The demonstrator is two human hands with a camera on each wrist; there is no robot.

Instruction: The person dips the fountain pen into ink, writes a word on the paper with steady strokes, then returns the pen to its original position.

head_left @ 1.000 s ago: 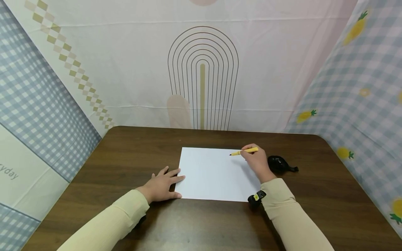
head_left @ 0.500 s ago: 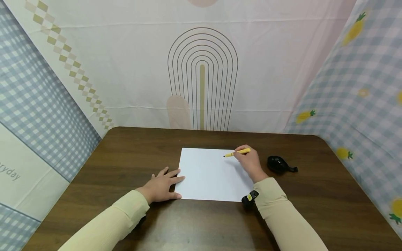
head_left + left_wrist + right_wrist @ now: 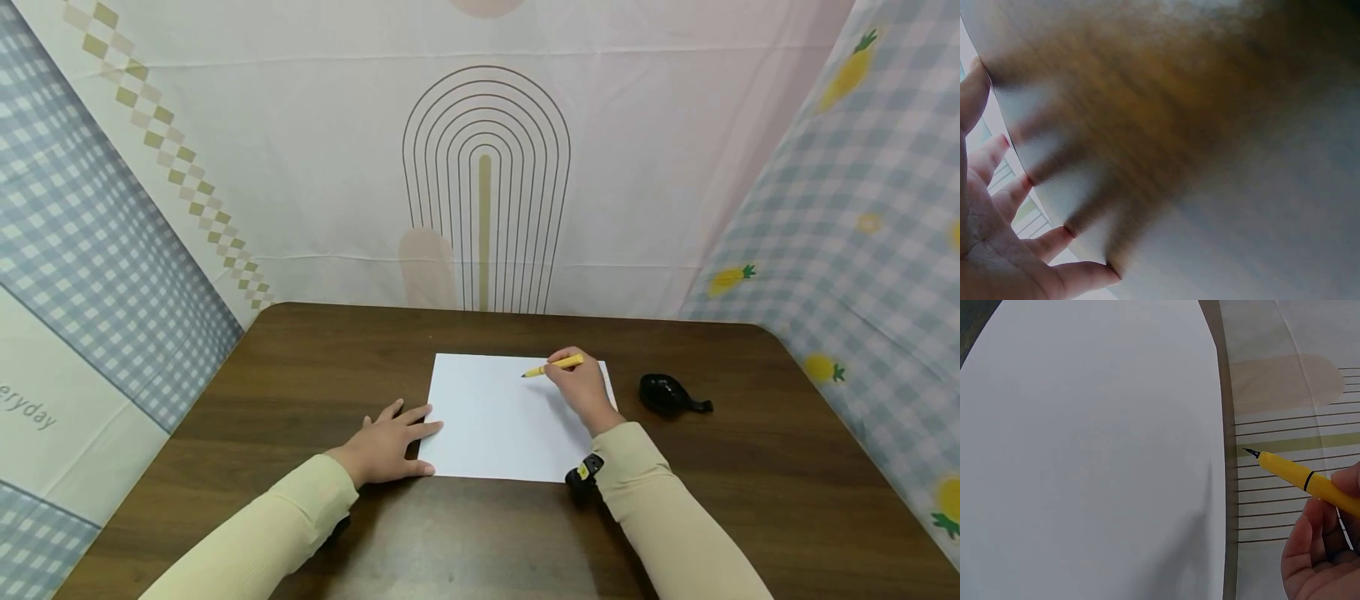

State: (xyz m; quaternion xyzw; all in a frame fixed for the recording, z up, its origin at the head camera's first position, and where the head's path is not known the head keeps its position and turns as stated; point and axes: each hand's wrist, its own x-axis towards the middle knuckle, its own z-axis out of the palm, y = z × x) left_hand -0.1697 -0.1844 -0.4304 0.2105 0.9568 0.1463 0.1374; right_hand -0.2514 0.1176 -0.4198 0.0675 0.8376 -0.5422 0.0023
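A white sheet of paper (image 3: 495, 425) lies flat on the brown table with no marks visible. My left hand (image 3: 386, 446) rests at its left edge with fingers spread; the fingertips (image 3: 1110, 270) press on the surface in the left wrist view. My right hand (image 3: 581, 387) is over the paper's upper right part and pinches a yellow pen (image 3: 553, 366). In the right wrist view, the pen's dark pointed nib (image 3: 1251, 452) appears raised off the sheet, pointing left. Part of the paper's right side is hidden behind the right hand and wrist.
A glossy black rounded object with a narrow tail (image 3: 671, 394) lies on the table (image 3: 315, 358), right of the paper. Printed cloth (image 3: 337, 150) hangs behind the table, and checked cloth (image 3: 847, 275) hangs on both sides.
My right hand has moved left over the paper with the yellow pen, uncovering the sheet's upper right corner. My left hand has stayed in place.
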